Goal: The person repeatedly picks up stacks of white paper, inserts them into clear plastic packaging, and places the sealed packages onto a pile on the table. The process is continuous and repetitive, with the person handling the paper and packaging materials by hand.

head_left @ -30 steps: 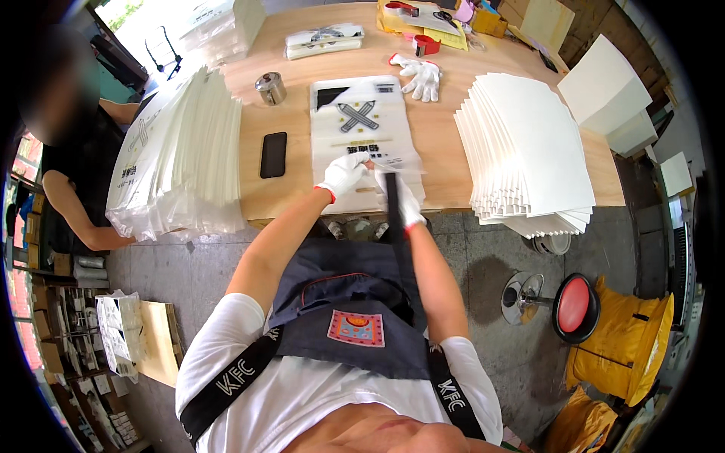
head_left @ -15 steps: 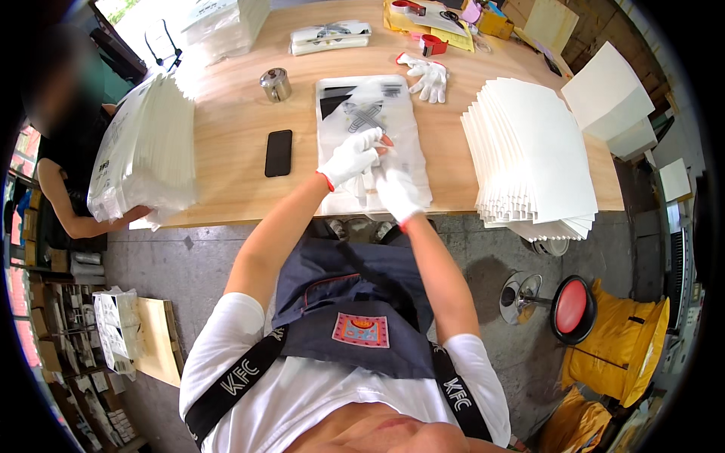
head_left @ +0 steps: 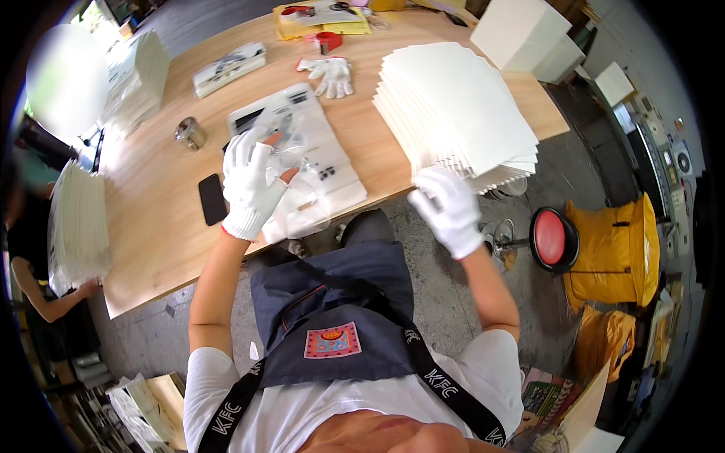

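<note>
Both my hands wear white gloves. My left hand lifts a clear plastic bag off a pile of white printed sheets in the middle of the wooden table. My right hand reaches to the right and touches the near corner of a tall fanned stack of white sheets; whether it grips a sheet is hidden.
A black phone and a small metal cup lie left of the pile. A spare pair of white gloves and a red tape roll sit farther back. Another person carries a white stack at the left. A red stool stands at the right.
My right hand has left the middle pile and swung right to the fanned stack. My left hand has raised the clear bag. The person at the left has carried the white stack away from the table.
</note>
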The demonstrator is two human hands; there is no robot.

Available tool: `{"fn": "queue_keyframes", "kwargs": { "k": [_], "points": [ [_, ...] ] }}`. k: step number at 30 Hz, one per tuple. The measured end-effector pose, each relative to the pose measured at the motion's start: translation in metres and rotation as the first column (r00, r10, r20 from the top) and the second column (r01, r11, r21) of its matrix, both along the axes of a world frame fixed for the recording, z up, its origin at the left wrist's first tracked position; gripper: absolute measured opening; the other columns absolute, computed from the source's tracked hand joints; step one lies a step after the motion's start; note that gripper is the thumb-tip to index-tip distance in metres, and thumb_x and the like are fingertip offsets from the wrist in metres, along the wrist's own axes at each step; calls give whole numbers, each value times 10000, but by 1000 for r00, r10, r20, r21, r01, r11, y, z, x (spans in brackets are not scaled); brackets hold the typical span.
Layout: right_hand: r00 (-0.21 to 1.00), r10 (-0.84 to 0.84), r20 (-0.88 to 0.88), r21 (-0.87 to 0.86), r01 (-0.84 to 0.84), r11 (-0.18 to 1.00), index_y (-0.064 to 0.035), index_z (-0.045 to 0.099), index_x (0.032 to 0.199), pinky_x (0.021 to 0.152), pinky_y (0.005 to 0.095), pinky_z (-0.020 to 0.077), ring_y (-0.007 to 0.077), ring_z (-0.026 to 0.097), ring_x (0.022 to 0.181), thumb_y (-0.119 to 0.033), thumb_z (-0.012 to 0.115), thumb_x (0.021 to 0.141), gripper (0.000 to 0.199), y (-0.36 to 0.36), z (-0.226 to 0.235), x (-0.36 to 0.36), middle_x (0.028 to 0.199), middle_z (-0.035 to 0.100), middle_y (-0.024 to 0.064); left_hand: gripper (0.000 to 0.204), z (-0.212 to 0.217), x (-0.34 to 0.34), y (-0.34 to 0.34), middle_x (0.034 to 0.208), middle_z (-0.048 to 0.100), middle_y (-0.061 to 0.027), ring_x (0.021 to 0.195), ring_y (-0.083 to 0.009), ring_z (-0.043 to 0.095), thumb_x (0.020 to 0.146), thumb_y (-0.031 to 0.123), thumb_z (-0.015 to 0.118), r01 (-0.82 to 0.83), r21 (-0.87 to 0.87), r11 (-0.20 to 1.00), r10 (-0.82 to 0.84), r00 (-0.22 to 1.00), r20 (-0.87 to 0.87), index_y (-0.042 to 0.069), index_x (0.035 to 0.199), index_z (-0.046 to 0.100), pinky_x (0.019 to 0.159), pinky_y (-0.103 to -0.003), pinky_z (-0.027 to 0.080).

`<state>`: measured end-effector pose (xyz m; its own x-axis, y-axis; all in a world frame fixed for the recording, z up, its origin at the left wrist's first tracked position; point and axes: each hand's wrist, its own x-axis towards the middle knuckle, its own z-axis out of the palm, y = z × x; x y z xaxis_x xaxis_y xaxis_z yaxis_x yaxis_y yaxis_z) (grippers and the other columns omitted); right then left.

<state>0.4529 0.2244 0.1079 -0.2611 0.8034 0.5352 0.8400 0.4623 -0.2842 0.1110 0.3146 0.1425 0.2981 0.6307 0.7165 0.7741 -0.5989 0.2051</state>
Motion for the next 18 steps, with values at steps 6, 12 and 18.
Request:
{"fn": "queue_keyframes", "kwargs": {
  "k": [6, 12, 18],
  "points": [
    [880, -293, 375, 32, 303, 952, -117, 620, 1181, 957, 411, 447, 271, 566, 1121, -356, 681, 836, 424, 0, 19, 114, 1196, 617, 66, 367, -8, 85, -5, 1148, 617, -140, 1055, -311, 595, 816, 102, 696, 475, -404, 782, -360, 873, 329, 60, 1167, 596, 908, -401, 480],
    [792, -223, 568, 375, -7, 927, -143, 646, 983, 742, 355, 500, 224, 624, 849, -258, 637, 876, 158, 34, 23, 147, 931, 651, 22, 413, -51, 182, -3, 1244, 621, -99, 1124, -176, 577, 1009, 266, 469, 880, -474, 14, -190, 468, 863, 33, 1348, 507, 954, -320, 465],
    [792, -91, 604, 208, -46, 977, -114, 650, 1008, 736, 400, 507, 261, 628, 846, -367, 704, 824, 317, -38, 67, 24, 907, 646, 47, 578, -53, 235, 6, 1237, 615, -133, 1055, -242, 600, 934, 498, 572, 960, -247, -131, 494, 280, 823, 56, 1305, 541, 896, -363, 495]
  ]
}}
